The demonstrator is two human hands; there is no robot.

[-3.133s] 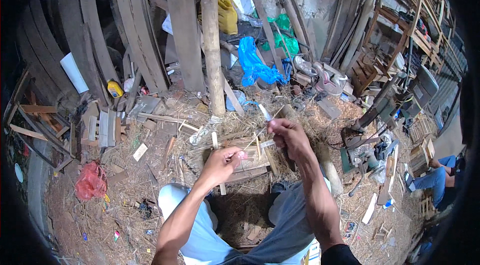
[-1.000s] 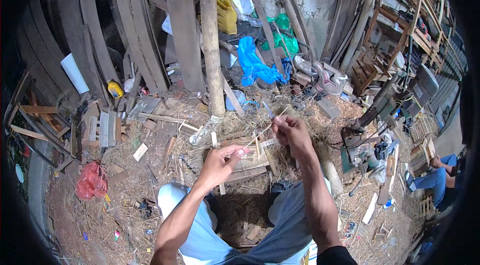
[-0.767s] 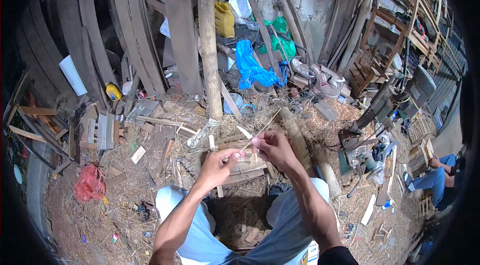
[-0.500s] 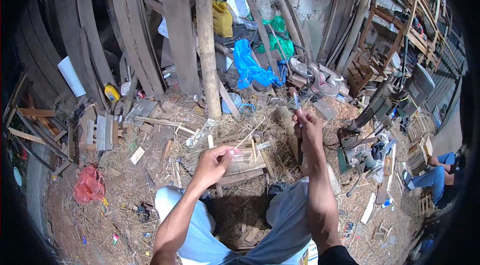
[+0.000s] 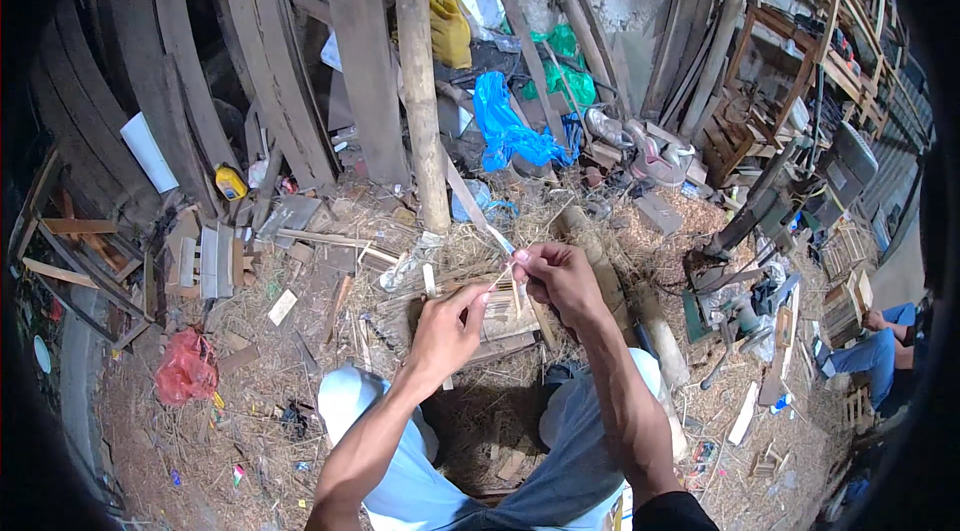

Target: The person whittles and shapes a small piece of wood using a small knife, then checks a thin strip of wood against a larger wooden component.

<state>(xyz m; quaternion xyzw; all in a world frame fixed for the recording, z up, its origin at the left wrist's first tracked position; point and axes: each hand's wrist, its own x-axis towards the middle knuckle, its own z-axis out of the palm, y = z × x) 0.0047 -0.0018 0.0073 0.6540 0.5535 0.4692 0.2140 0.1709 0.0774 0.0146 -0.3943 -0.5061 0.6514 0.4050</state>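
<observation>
My left hand (image 5: 447,333) pinches a thin pale wooden stick (image 5: 502,276) between thumb and fingertips, in front of my knees. A slim, light-coloured knife (image 5: 500,239) is in my right hand (image 5: 562,281), its blade pointing up and away to the left. Most of the handle is hidden in the fingers. The two hands are close together, and the stick's far end meets the right fingers by the knife. Whether the edge touches the stick I cannot tell. Below the hands lie several similar thin sticks (image 5: 400,314) and a wooden board (image 5: 500,345).
Straw and wood scraps cover the ground. Tall planks (image 5: 270,61) and a bamboo pole (image 5: 418,91) stand ahead. A blue plastic bag (image 5: 510,131) lies beyond the hands, a red bag (image 5: 187,368) at left. At far right sits another person (image 5: 868,361) in jeans.
My right hand has come left and down with the knife, from well apart to right beside the left hand. The left hand keeps its pinch on the stick.
</observation>
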